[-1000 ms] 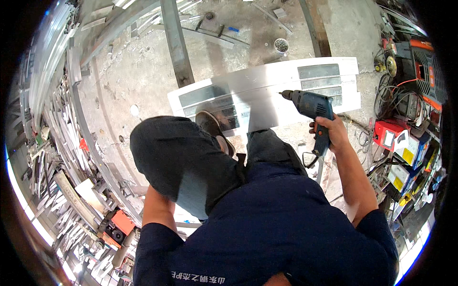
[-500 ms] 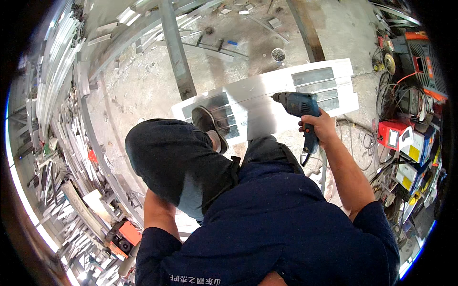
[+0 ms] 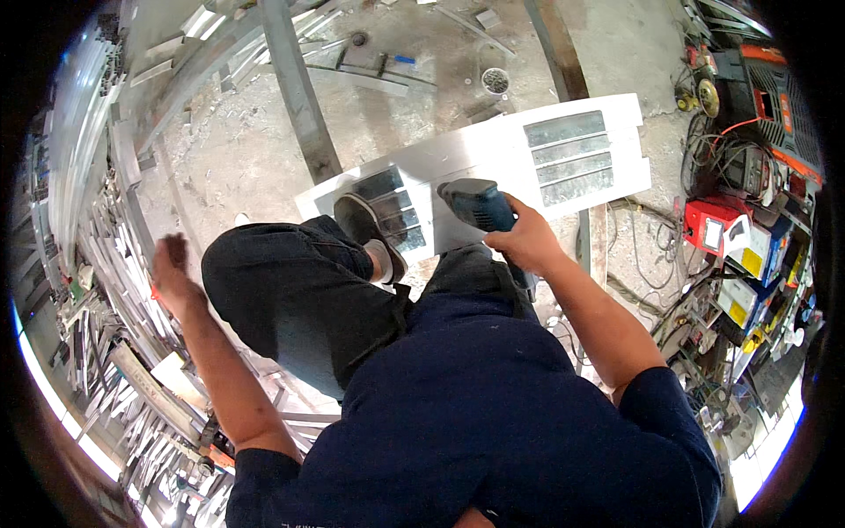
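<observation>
A blue-and-black power drill (image 3: 478, 204) is in my right hand (image 3: 528, 239), whose fingers are wrapped round its handle. It is tilted over the middle of a long white panel (image 3: 493, 150), its front end toward the left. Slatted openings show at both ends of the panel. My shoe (image 3: 359, 222) is on the panel's left part. Out to the left, beside my raised knee, my left hand (image 3: 174, 271) is open and appears to hold nothing; its fingers are dark and a little blurred. Beneath the panel run metal beams (image 3: 299, 97).
Long metal profiles and offcuts (image 3: 114, 246) crowd the left side. A red machine (image 3: 707, 226), coiled cables (image 3: 656, 251) and boxes line the right. Beyond the panel stand a small round container (image 3: 495, 81) and loose strips on the concrete floor (image 3: 422, 114).
My left hand has come out from behind my leg and swung out to the left. The drill has moved left, toward the panel's middle, in my right hand. The whole view has shifted slightly.
</observation>
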A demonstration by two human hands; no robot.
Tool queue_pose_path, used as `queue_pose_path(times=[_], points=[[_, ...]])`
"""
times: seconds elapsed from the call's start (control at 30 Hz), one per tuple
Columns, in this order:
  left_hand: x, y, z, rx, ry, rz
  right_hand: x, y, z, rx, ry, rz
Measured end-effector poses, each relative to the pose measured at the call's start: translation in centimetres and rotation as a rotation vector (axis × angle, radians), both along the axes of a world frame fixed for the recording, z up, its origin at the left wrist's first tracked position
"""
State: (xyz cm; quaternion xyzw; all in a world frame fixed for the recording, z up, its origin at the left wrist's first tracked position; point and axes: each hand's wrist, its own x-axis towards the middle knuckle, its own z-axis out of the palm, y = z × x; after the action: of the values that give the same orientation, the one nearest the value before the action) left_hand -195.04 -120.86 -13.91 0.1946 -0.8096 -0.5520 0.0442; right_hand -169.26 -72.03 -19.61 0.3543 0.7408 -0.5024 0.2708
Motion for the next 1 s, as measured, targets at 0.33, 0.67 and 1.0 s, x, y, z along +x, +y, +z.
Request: queue_pose_path(times=[0.33,0.67,1.0], points=[[11.2,23.3,-1.1,0.146,-0.736,-0.355,-6.2,-8.5,0.5,0.077,0.061,0.74],[14.5,23.6,-11.0,0.472,-1.187,0.03,-6.7,-11.0,0.1,0.023,0.087,0.968],[13.8,24.6,-12.5,0.236,-1.095,0.024,-8.0,-11.1,-1.1,0.054,0.085,0.945]])
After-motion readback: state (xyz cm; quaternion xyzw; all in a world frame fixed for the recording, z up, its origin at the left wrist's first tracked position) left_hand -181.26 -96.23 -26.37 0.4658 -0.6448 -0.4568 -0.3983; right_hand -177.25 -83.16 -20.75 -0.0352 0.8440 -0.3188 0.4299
